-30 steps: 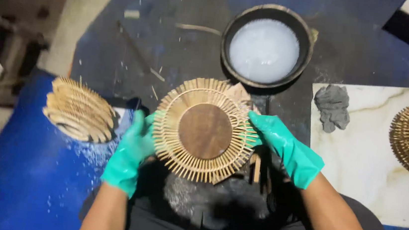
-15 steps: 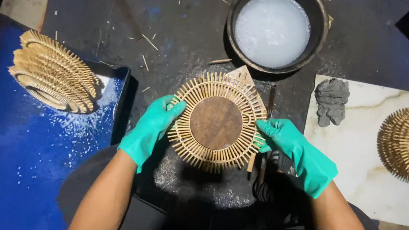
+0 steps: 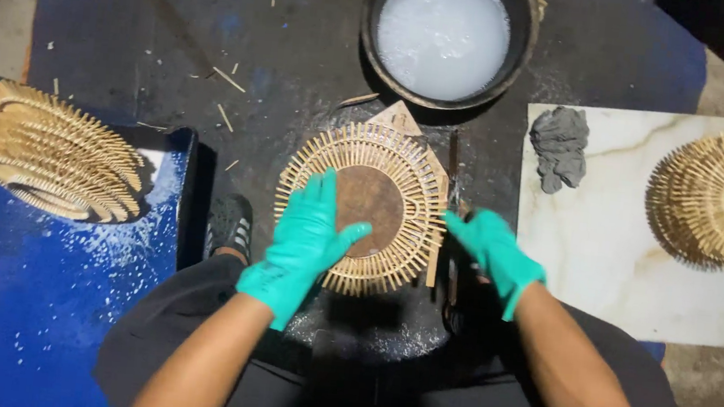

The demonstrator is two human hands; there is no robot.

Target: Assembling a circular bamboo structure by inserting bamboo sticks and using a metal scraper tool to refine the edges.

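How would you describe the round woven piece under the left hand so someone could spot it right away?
Find the black bowl of milky water at the top. Just below it, on the dark mat, lies a flat woven disc with a brown round centre and pale sticks fanning outward, the left hand pressing on it. Unlike the stacked woven pieces at left and right, it lies single.
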